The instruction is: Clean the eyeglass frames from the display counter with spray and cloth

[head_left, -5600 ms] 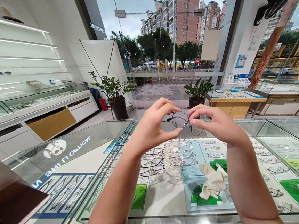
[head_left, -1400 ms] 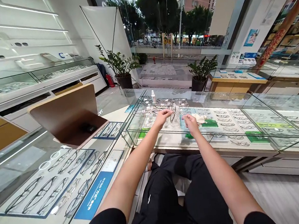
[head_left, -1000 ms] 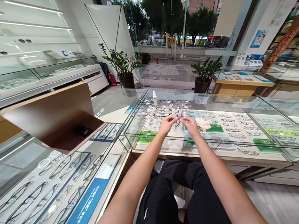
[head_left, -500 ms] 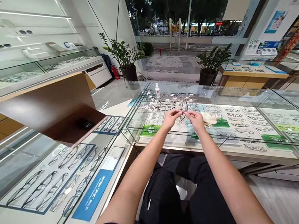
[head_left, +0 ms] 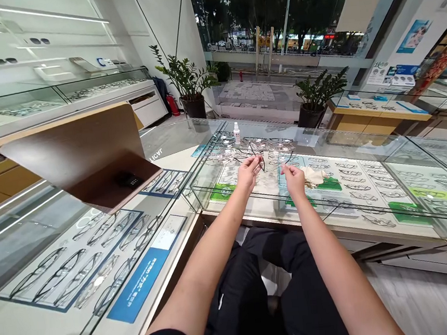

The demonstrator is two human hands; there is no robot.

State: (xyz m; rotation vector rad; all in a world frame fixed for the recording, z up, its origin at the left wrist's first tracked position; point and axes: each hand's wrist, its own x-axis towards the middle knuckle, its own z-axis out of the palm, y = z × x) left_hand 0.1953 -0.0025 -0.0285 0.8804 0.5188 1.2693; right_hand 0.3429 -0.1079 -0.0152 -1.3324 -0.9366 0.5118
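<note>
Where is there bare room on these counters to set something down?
Front counter: the glass top looks bare right of the cloth. Left counter: likewise, this side of the brown stand. It's crowded between the white bottle and cloth, with the left hand, right hand and glasses there.

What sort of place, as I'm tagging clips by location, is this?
Probably an optical shop: rows of eyeglasses lie in the glass display case, sunglasses sit on lit wall shelves, and the left hand holds a dark-framed pair.
</note>
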